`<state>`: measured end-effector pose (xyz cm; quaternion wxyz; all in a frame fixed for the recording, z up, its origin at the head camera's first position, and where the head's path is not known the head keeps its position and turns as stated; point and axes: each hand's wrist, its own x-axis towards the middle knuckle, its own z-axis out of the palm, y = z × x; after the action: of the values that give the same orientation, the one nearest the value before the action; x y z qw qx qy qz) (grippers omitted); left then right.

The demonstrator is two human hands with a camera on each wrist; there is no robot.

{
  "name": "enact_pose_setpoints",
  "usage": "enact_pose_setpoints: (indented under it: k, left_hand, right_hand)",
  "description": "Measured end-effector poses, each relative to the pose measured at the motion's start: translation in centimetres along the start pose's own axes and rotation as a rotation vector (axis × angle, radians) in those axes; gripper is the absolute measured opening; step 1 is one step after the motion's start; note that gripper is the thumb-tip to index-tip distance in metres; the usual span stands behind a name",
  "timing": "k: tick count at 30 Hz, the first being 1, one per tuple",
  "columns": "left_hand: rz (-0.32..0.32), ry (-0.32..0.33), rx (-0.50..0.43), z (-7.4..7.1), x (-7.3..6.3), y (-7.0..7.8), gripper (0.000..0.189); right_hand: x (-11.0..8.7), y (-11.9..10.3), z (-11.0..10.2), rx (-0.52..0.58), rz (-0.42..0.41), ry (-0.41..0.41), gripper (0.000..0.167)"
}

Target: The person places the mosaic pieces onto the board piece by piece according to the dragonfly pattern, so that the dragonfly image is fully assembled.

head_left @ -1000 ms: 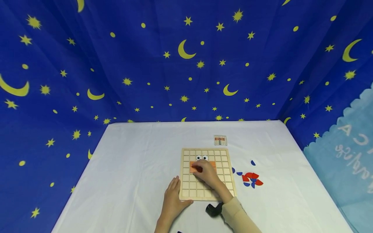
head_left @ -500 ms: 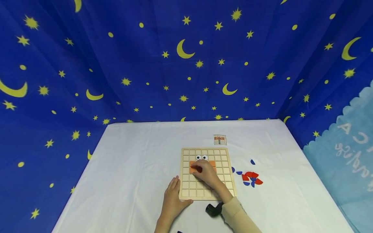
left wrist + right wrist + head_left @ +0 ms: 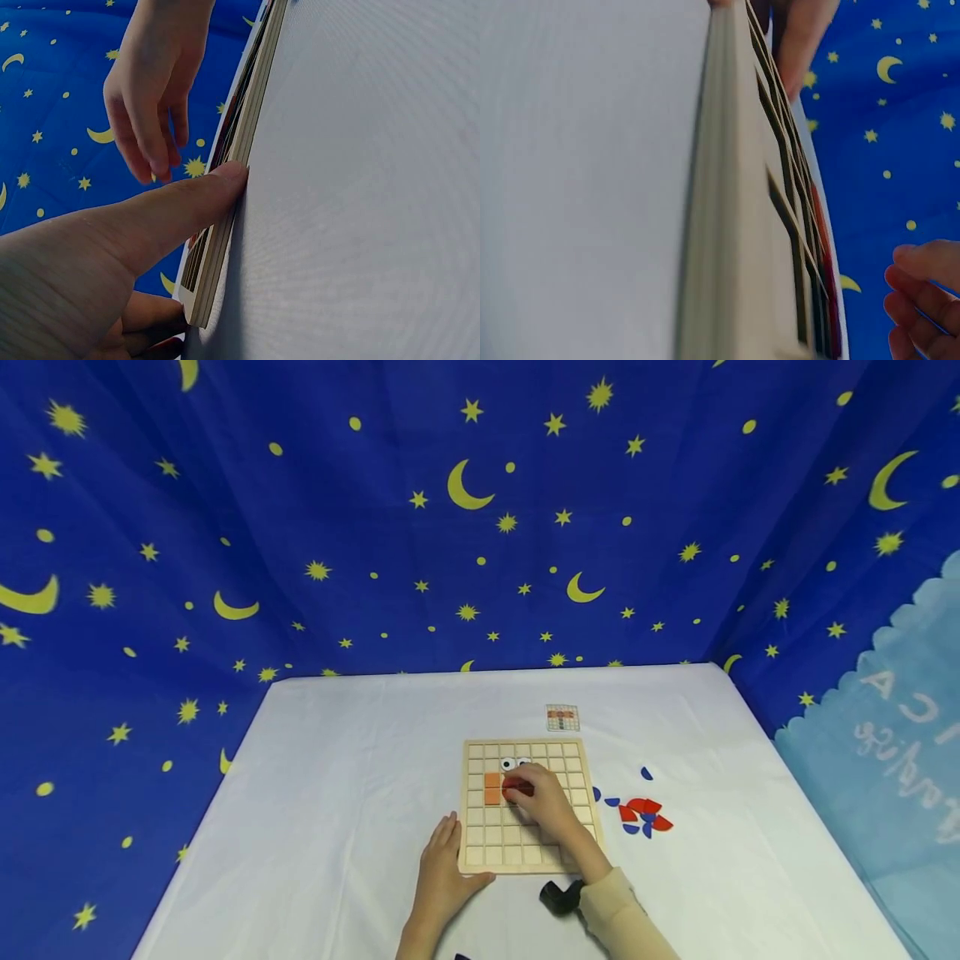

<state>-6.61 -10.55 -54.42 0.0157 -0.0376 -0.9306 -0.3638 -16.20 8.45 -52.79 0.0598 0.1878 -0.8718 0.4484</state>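
A wooden grid board (image 3: 476,847) lies on the white table. My left hand (image 3: 441,875) rests at its lower left corner, the thumb (image 3: 191,196) along the near edge and the fingers on the left side. My right hand (image 3: 546,802) hovers over the middle of the board with fingers loosely bent; in the right wrist view the fingers (image 3: 922,300) hold nothing visible. A red piece (image 3: 513,789) shows beneath them on the board, partly hidden. Left of it are two orange squares (image 3: 492,788), and above it two eye discs (image 3: 507,764), one partly covered.
Red and blue curved pieces (image 3: 643,814) lie scattered right of the board. A small pattern card (image 3: 562,717) sits beyond it. A black band (image 3: 561,897) is at the right wrist. Blue star-printed cloth (image 3: 480,610) surrounds the table.
My right hand has moved a little to the right, off the orange squares, which now show more fully. The left hand stays at the board's corner. The head view has shifted slightly.
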Motion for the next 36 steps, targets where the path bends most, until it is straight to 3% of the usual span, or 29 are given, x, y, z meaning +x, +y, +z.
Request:
enact_pose_setpoints:
  k: [8, 14, 29, 36]
  left_hand:
    - [-0.003, 0.014, 0.000, -0.1, 0.1, -0.1, 0.097]
    - [-0.005, 0.018, -0.017, 0.0, 0.1, -0.3, 0.097]
    - [-0.011, 0.010, -0.006, 0.2, 0.0, -0.1, 0.097]
    - [-0.008, 0.007, -0.004, 0.2, 0.1, -0.1, 0.097]
  right_hand:
    - [-0.5, 1.2, -2.6, 0.003, 0.006, 0.089, 0.022]
    - [-1.3, 2.9, -4.5, -0.069, -0.015, 0.150, 0.024]
    - [-3.5, 6.1, -8.1, -0.144, 0.111, 0.219, 0.028]
    - [-4.5, 6.9, -9.1, -0.160, 0.158, 0.157, 0.033]
